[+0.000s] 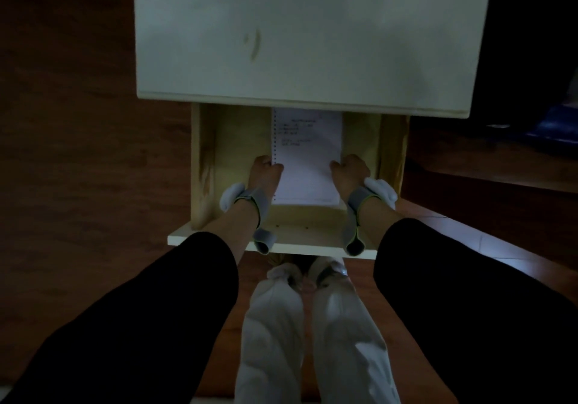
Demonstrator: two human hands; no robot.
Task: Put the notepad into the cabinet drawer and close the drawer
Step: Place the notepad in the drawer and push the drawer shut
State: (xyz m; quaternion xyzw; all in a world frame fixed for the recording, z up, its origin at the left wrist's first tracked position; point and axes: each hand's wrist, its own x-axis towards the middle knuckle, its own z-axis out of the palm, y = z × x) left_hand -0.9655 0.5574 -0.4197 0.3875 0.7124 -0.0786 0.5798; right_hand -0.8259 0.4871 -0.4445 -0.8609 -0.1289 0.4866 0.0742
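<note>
A white spiral-bound notepad (308,156) with a few handwritten lines lies flat inside the pulled-out wooden drawer (203,166), its far end under the cabinet top (306,34). My left hand (264,173) grips the notepad's left edge by the spiral binding. My right hand (348,172) grips its right edge. Both hands reach down into the drawer, with grey straps around the wrists. The drawer's white front panel (212,241) is nearest to me.
The pale cabinet stands on a dark wooden floor (78,122). My legs in light trousers (312,325) are just below the drawer front. A dark object and something blue (550,125) lie at the right.
</note>
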